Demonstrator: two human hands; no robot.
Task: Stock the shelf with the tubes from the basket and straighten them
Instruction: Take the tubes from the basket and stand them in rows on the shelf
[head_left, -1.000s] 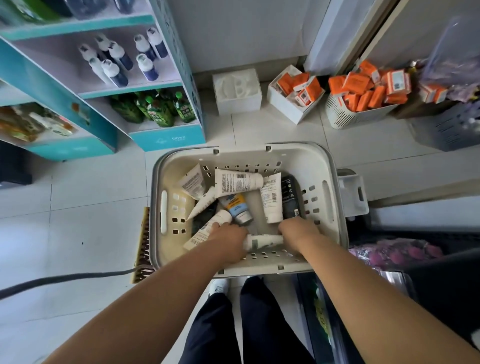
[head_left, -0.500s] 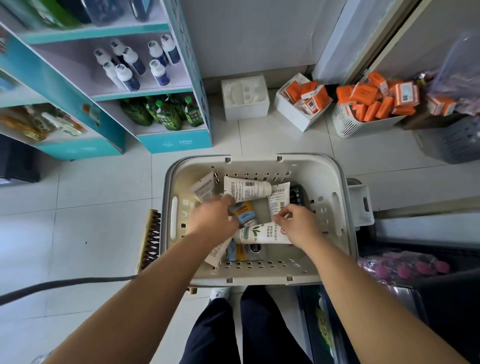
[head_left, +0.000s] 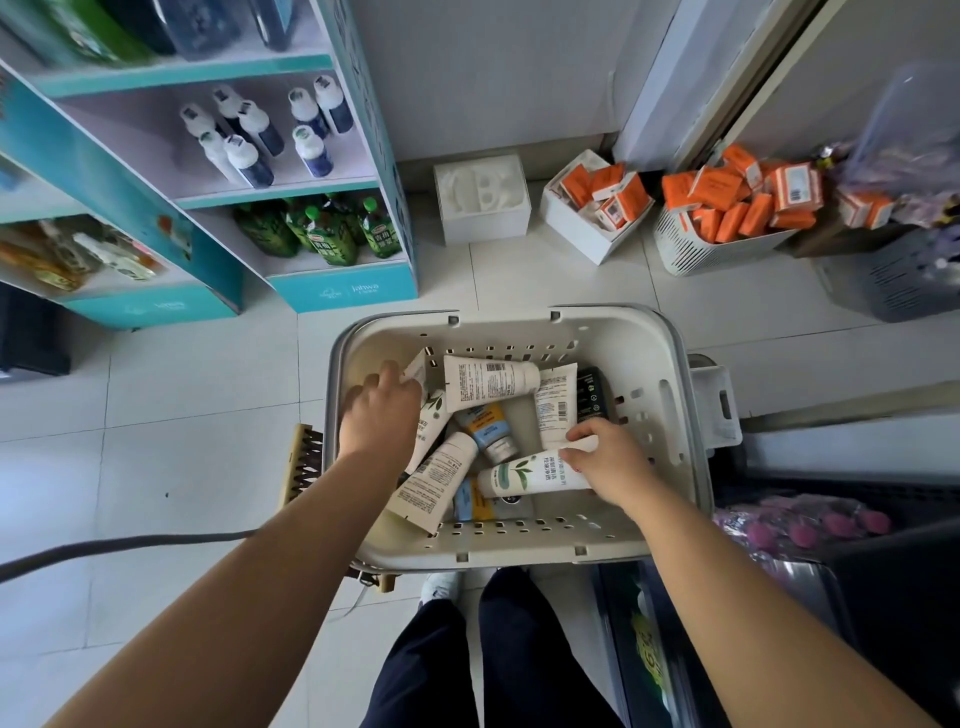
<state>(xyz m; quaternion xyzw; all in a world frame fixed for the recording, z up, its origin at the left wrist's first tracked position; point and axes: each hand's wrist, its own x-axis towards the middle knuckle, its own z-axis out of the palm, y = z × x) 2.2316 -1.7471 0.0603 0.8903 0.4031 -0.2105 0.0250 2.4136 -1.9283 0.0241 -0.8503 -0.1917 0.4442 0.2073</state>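
Now, right hand (head_left: 605, 457) pinches leaf-print tube (head_left: 530, 474); left hand (head_left: 382, 410) (grip unclear) inside basket (head_left: 506, 318).

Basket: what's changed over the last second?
Left hand moved from the near side of the basket to the far-left tube; its grip is hidden. Right hand took hold of the leaf-print tube by its tail end. The other tubes lie much as before.

Basket (head_left: 639, 353) on the floor (head_left: 182, 441), just ahead of the person's legs (head_left: 493, 649). Tubes (head_left: 436, 483) lie crossed over its bottom: one along the far wall, the near tube (head_left: 524, 475) toward the near-right corner, under the right hand (head_left: 608, 460). Left hand (head_left: 382, 410) at the far-left corner. Shelf unit (head_left: 343, 291) stands beyond, left — foam box (head_left: 483, 197) and carton (head_left: 576, 234) beyond, right.
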